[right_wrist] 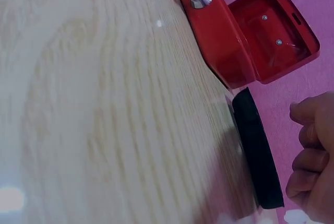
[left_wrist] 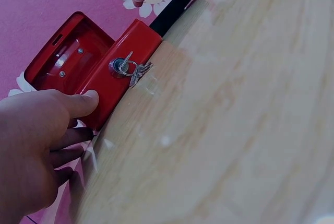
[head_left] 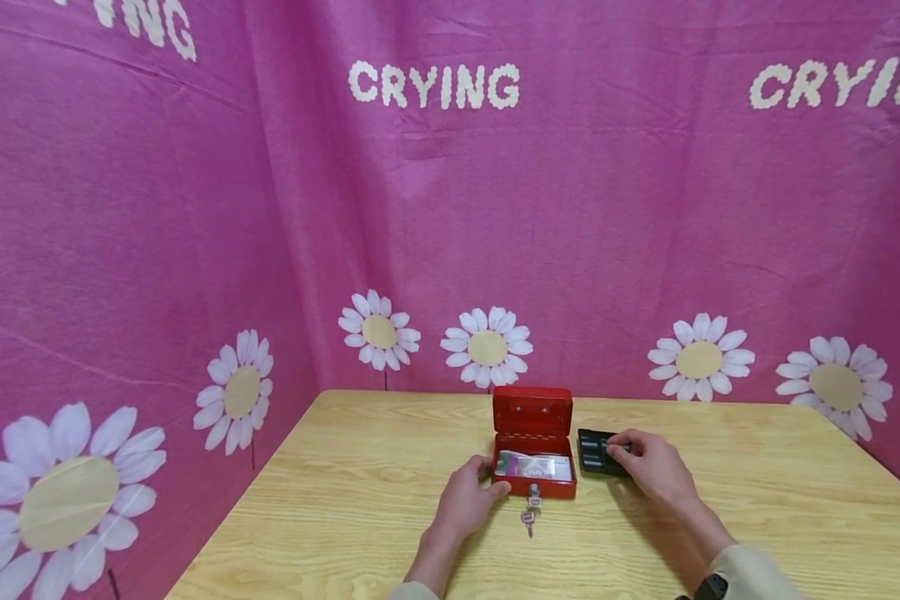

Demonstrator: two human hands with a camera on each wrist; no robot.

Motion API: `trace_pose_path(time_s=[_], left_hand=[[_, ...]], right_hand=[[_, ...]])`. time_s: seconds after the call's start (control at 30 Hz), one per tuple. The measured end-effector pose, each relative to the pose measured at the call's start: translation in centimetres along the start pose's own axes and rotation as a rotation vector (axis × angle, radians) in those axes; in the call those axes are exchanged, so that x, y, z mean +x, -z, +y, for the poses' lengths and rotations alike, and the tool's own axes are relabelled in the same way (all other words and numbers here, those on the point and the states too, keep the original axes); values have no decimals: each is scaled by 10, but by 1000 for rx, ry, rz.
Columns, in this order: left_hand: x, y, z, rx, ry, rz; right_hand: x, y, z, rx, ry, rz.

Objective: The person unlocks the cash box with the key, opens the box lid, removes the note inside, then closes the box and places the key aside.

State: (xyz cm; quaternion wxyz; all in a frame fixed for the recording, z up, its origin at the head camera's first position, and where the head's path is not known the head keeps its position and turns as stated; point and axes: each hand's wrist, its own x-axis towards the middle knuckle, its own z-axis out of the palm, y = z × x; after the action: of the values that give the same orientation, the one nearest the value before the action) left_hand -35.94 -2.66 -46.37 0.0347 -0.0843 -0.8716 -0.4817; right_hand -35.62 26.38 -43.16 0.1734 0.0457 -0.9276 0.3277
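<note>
A small red cash box stands on the table with its lid raised. Banknotes lie inside it. Keys on a ring hang from the lock at its front. My left hand holds the box's front left corner, thumb on the front face, fingers along the side. Just right of the box lies a black coin tray with rounded compartments. Over this tray is my right hand, fingers bent and thumb close to the forefinger. Whether anything small sits between those fingertips is hidden.
The light wood table runs back to a pink cloth printed with daisies and white lettering. Another side of the cloth closes off the left. A dark watch shows at the right wrist.
</note>
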Motion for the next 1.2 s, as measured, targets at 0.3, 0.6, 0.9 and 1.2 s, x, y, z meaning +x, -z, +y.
trace_pose_path(time_s=[0.3,0.6,0.9,1.2], left_hand=[[-1,0,2,5,-9,-5],[-1,2,5,-2,12,-9],[1,0,2,5,20,-5],[0,1,-1,8,3,-2]], right_hand=[[-7,-5,-11,63,-62,-60],[-12,-10,-33,159,-67,-50],[-17,-31,-51,215,-118,-38],[-18,-50,-62,184,-191,27]])
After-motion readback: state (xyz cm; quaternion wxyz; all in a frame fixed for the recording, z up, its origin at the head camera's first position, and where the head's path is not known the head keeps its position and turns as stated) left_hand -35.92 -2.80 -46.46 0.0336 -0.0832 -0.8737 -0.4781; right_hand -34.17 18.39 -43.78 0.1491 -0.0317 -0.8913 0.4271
